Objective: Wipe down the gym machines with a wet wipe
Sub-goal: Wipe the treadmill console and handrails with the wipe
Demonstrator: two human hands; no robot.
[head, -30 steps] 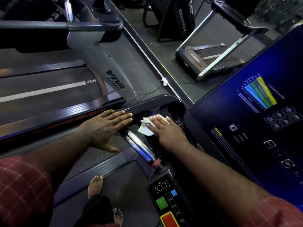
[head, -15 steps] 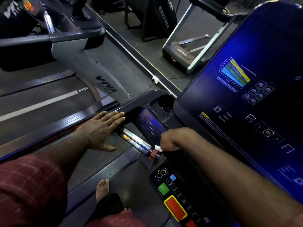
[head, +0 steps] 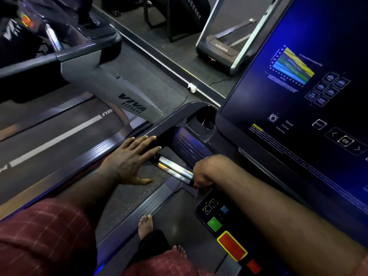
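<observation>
Standing barefoot on the treadmill [head: 185,220] belt, facing its lit blue screen [head: 298,100]. Laying the left hand [head: 129,160] flat on the black rail [head: 171,118], fingers straight and slightly spread, thumb hanging off the near edge. Gripping the lower end of the chrome bar [head: 173,167] with the right hand [head: 207,170], fingers clenched under the knuckles and out of view. Cannot see the wipe; cannot tell whether hidden inside that fist. Looking into the cup holder [head: 208,127] between rail and screen: dark inside, one thin pale glint, contents impossible to make out. Seeing just below it a shallow tray [head: 189,148] with rows of slots, lit bluish, touching the bar's upper end. Noting a green button [head: 214,224] and a red button [head: 232,246] near the right forearm.
</observation>
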